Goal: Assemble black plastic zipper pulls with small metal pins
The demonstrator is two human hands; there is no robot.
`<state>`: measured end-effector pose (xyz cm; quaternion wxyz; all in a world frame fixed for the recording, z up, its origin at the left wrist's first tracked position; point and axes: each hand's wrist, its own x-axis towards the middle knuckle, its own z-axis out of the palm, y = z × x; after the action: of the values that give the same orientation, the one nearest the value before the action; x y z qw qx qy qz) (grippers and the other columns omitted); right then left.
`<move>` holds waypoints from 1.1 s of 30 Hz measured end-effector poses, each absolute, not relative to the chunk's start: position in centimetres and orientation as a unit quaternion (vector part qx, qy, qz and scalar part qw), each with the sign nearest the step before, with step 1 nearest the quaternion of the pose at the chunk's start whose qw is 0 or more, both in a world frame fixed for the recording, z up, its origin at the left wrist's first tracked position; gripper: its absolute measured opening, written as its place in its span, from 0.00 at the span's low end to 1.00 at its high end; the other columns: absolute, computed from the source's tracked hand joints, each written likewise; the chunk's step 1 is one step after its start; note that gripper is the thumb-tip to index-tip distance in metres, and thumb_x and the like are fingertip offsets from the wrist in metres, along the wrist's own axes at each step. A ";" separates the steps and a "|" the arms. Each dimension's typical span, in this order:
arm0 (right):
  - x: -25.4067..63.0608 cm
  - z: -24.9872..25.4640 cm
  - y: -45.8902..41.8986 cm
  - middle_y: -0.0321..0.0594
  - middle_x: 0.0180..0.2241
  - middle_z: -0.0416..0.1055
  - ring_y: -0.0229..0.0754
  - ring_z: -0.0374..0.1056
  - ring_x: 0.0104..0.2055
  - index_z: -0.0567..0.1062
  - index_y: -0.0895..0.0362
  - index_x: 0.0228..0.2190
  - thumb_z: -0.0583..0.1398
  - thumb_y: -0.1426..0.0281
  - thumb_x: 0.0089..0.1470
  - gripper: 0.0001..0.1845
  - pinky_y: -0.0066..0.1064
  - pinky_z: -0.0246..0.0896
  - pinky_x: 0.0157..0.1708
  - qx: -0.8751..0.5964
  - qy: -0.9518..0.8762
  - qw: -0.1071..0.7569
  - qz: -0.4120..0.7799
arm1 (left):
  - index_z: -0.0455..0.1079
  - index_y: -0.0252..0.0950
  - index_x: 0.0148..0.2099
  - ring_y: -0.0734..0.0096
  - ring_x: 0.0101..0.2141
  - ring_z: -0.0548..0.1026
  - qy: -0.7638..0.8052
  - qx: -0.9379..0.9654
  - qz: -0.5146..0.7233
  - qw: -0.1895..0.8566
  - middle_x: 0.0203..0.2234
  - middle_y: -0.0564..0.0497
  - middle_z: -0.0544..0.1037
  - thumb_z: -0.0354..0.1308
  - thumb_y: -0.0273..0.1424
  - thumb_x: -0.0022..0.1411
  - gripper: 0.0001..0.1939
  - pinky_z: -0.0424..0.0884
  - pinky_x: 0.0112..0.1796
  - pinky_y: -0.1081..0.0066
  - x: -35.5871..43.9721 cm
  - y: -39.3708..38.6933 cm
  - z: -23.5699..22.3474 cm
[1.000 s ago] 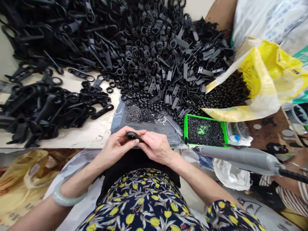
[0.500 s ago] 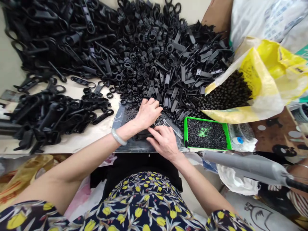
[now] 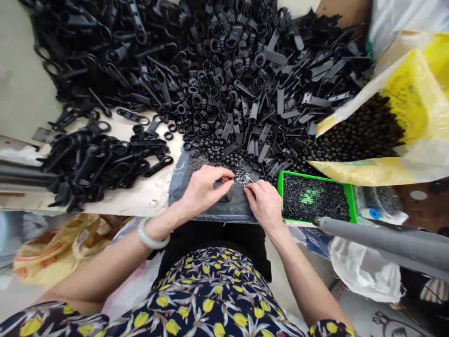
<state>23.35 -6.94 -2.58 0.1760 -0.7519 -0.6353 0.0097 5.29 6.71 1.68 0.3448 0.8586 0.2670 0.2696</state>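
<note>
My left hand (image 3: pixel 203 191) rests on a dark grey mat (image 3: pixel 182 180) at the table's near edge, fingers pinched together at a small black piece too small to name. Just right of it, my right hand (image 3: pixel 264 203) has its fingers curled down, the tips at a scatter of thin silver pins (image 3: pixel 242 177). A black handle part (image 3: pixel 224 198) lies flat on the mat between the two hands. Tiny dark springs or screws (image 3: pixel 201 160) lie in a patch above my left hand.
A huge heap of black plastic rings and strips (image 3: pixel 228 79) fills the table behind. Long black handles (image 3: pixel 101 161) pile at the left. A green tray (image 3: pixel 349 194) of small black bits sits right, a yellow bag (image 3: pixel 403 112) of black beads beyond it, a grey tool (image 3: pixel 379 238) below.
My left hand drew back from the heap's edge toward the mat's middle. My right hand shifted right to the silver pins. The black handle part now lies uncovered between them.
</note>
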 end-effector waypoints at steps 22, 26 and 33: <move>20.5 -2.5 -9.0 0.37 0.35 0.78 0.40 0.72 0.35 0.76 0.54 0.38 0.57 0.67 0.70 0.09 0.35 0.59 0.40 -0.733 -0.618 0.266 0.099 | 0.76 0.40 0.43 0.64 0.38 0.82 0.333 0.809 0.306 0.376 0.38 0.50 0.86 0.61 0.30 0.67 0.03 0.68 0.48 0.59 2.7 1.1 -2.0; 20.3 -2.7 -9.1 0.37 0.35 0.78 0.40 0.71 0.35 0.76 0.54 0.38 0.57 0.67 0.70 0.08 0.35 0.59 0.40 -0.733 -0.615 0.271 0.105 | 0.75 0.42 0.48 0.64 0.41 0.83 0.342 0.804 0.314 0.372 0.43 0.50 0.86 0.61 0.29 0.68 0.07 0.65 0.51 0.57 3.0 1.0 -2.1; 20.1 -2.7 -9.2 0.37 0.35 0.77 0.40 0.71 0.36 0.75 0.54 0.37 0.57 0.68 0.71 0.09 0.34 0.58 0.40 -0.730 -0.619 0.267 0.112 | 0.78 0.42 0.47 0.61 0.44 0.85 0.289 0.831 0.343 0.329 0.42 0.52 0.87 0.62 0.27 0.69 0.07 0.58 0.59 0.53 3.1 0.8 -3.0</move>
<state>20.11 -9.19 -2.65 0.2669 -0.7300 -0.6192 0.1118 3.15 0.78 -3.03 0.3289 0.8310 0.2890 0.3433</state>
